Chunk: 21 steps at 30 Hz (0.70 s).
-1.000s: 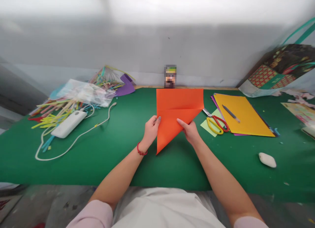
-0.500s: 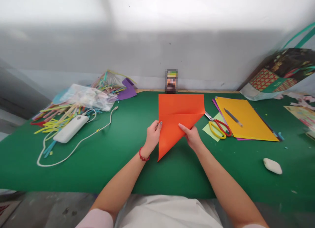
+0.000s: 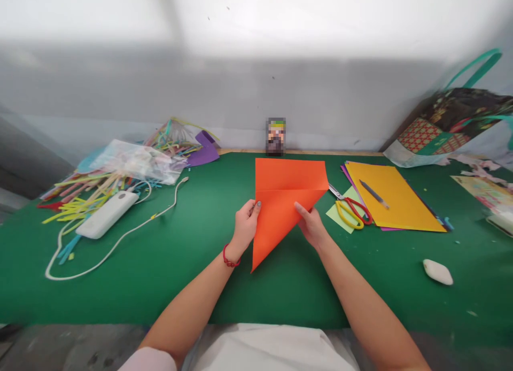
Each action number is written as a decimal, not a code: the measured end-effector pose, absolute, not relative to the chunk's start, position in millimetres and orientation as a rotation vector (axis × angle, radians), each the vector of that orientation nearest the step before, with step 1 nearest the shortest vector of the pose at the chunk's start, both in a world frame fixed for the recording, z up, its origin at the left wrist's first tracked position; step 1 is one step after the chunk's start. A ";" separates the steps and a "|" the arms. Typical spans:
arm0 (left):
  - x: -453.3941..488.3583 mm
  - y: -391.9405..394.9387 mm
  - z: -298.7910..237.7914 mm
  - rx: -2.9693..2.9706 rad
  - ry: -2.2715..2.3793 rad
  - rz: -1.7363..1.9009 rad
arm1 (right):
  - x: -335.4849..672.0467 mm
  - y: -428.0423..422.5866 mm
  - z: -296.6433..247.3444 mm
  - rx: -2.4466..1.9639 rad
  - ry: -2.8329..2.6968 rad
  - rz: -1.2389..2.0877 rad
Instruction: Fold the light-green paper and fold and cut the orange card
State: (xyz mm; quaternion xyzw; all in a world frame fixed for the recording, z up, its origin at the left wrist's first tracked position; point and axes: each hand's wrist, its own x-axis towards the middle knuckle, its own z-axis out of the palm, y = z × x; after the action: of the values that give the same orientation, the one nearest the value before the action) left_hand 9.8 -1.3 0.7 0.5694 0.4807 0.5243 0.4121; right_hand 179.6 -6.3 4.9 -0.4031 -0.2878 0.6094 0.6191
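Note:
An orange paper sheet (image 3: 282,200) lies on the green table (image 3: 192,237), folded diagonally so a triangle points toward me. My left hand (image 3: 245,226) pinches the sheet's left edge, thumb on top, a red bracelet on the wrist. My right hand (image 3: 311,226) grips the folded slanting edge on the right side, fingers closed on the paper. Both hands hold the paper just above the table.
Yellow-and-red scissors (image 3: 352,210) lie right of the paper on a light green slip. A stack of yellow sheets (image 3: 395,197) with a pencil (image 3: 373,193) is beyond. A white power bank (image 3: 104,215) with cable and coloured strips sits left. A white eraser (image 3: 437,271) lies right; a patterned bag (image 3: 449,125) at back right.
The view shifted slightly; the paper and both hands sit a little lower in the picture. The grip on the folded sheet looks the same.

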 end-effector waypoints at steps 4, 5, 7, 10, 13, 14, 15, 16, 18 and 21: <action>9.7 0.0 -0.3 1.463 1.206 1.294 | 186.5 -1.6 8.0 -0.891 -0.554 1.322; 9.7 0.7 -1.5 1.469 1.205 1.288 | 187.7 -0.5 7.8 -0.917 -0.527 1.306; 9.2 2.3 -4.4 1.464 1.203 1.281 | 189.3 1.1 6.6 -0.958 -0.499 1.287; 8.1 4.3 -8.2 1.439 1.187 1.274 | 191.7 2.1 4.9 -0.981 -0.511 1.286; 7.4 5.1 -9.5 1.422 1.165 1.274 | 195.5 2.9 4.1 -0.996 -0.525 1.261; 7.4 5.1 -9.5 1.416 1.159 1.274 | 196.6 3.3 3.9 -1.000 -0.531 1.248; 7.4 5.1 -9.4 1.410 1.153 1.273 | 197.6 3.6 3.6 -1.003 -0.538 1.239; 7.5 5.1 -9.1 1.404 1.150 1.273 | 198.3 3.9 3.3 -1.006 -0.542 1.233; 7.6 5.1 -8.7 1.393 1.150 1.270 | 198.9 4.3 2.8 -1.006 -0.539 1.226; 7.3 5.7 -8.4 1.383 1.153 1.265 | 199.4 4.4 2.3 -1.006 -0.534 1.227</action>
State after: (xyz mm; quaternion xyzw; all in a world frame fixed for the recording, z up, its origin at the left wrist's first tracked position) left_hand 7.3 5.7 -8.4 0.5603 0.4669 0.5125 0.4532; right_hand 199.4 4.4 2.3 -0.4461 -0.2370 0.5445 0.6696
